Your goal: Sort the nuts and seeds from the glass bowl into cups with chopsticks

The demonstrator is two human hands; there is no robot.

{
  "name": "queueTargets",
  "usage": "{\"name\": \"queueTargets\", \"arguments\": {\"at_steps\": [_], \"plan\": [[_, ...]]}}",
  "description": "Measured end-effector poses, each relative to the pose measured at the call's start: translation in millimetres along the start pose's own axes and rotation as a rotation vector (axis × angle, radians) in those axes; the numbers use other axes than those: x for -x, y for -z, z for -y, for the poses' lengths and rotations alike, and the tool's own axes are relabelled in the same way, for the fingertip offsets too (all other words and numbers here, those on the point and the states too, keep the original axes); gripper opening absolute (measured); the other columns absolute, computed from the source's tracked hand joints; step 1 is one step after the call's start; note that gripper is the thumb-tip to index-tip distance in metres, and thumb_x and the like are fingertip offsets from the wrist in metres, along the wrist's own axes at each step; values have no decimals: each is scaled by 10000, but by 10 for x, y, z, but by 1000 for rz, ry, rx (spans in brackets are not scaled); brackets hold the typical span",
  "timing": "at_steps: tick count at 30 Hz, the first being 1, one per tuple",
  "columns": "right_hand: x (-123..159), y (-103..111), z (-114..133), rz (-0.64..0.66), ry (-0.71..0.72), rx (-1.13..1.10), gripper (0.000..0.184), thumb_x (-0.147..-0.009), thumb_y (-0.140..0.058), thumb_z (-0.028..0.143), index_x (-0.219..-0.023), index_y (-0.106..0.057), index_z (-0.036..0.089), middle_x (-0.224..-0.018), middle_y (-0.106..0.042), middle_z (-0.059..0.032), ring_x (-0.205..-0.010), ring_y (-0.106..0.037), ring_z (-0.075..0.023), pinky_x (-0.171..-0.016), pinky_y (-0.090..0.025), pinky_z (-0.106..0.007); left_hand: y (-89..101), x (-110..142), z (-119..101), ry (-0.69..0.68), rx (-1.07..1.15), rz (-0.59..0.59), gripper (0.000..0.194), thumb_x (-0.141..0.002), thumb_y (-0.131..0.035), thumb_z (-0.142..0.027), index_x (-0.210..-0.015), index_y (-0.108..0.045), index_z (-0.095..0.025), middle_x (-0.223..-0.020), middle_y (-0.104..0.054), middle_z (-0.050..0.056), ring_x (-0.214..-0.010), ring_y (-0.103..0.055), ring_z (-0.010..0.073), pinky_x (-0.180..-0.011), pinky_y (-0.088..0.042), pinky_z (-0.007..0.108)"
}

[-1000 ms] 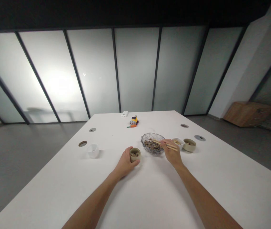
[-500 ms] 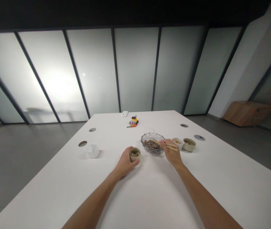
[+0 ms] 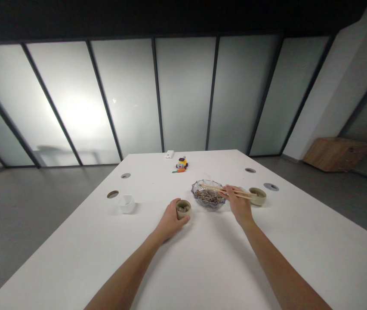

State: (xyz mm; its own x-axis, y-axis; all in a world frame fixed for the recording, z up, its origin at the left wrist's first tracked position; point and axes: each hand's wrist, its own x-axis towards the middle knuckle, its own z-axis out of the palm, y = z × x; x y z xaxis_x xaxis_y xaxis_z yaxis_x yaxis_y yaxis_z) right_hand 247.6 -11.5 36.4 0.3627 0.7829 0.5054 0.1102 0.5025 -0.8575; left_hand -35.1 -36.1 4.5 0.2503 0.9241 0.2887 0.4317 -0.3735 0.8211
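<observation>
Chopsticks [image 3: 225, 190] have lifted and now lie level above the glass bowl [image 3: 208, 194], pinched by the right hand [image 3: 239, 206]. Left hand [image 3: 169, 221] wraps a small cup [image 3: 183, 209] on the white worktop [image 3: 202, 258].

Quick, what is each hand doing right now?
Left hand: closed around the small tan cup on the table.
Right hand: closed on the chopsticks, tips over the glass bowl.
</observation>
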Motion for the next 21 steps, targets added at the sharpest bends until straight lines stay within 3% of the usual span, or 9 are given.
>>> {"name": "queueTargets", "arguments": {"at_steps": [3, 5, 8, 10, 13, 16, 19, 21], "plan": [[25, -43, 102, 23, -126, -189, 443, -781, -794, 666, -799, -725, 229, -853, -756, -48, -838, -742, -259, -802, -661, -478, 3, 2, -14, -4, -9, -2, 653, -803, -773, -262, -1390, -492, -205, -1375, -627, 132, -1299, -588, 303, -1144, -422, 462], [71, -79, 180, 118, -189, -240, 415, -760, -826, 643, -764, -730, 240, -851, -761, -51, -844, -748, -266, -785, -675, -462, 2, 3, -19, -4, -20, -3, 655, -802, -776, -266, -1390, -494, -203, -1378, -624, 133, -1296, -590, 303, -1140, -428, 462], [143, -133, 263, 275, -251, -192, 432, -766, -805, 675, -761, -751, 247, -860, -780, -71, -775, -753, -271, -760, -683, -463, -1, 1, -15, -1, -21, -7, 661, -790, -783, -254, -1383, -497, -197, -1376, -625, 134, -1293, -591, 302, -1133, -432, 459], [165, -154, 288, 291, -250, -147, 469, -775, -775, 711, -783, -755, 243, -869, -789, -78, -731, -752, -268, -757, -680, -463, -3, -1, -7, -3, -17, -7, 656, -784, -784, -249, -1374, -501, -197, -1369, -628, 133, -1289, -592, 301, -1128, -433, 458], [145, -133, 288, 195, -155, -32, 516, -807, -709, 755, -813, -743, 240, -863, -787, -78, -702, -740, -260, -742, -660, -448, -3, -2, 8, -8, -19, -4, 639, -797, -776, -263, -1369, -500, -195, -1368, -625, 136, -1289, -590, 301, -1126, -432, 460], [101, -58, 256, 106, 39, 227, 527, -871, -629, 756, -828, -743, 243, -823, -769, -79, -741, -724, -263, -759, -619, -434, -4, -4, 19, -6, -16, -1, 653, -800, -773, -270, -1383, -490, -190, -1380, -618, 144, -1300, -583, 305, -1132, -426, 462], [84, 2, 188, 125, 216, 404, 520, -941, -561, 714, -832, -750, 242, -820, -754, -80, -792, -702, -261, -782, -581, -424, -5, -7, 22, -8, -8, -2, 655, -794, -775, -266, -1380, -492, -195, -1372, -625, 139, -1294, -589, 306, -1132, -426, 463], [94, 8, 127, 171, 252, 401, 490, -965, -560, 674, -840, -751, 240, -838, -753, -75, -798, -691, -250, -778, -572, -410, -5, -8, 20, -11, -6, -4, 650, -798, -772, -270, -1381, -493, -198, -1367, -628, 136, -1290, -592, 305, -1132, -428, 463]]}}
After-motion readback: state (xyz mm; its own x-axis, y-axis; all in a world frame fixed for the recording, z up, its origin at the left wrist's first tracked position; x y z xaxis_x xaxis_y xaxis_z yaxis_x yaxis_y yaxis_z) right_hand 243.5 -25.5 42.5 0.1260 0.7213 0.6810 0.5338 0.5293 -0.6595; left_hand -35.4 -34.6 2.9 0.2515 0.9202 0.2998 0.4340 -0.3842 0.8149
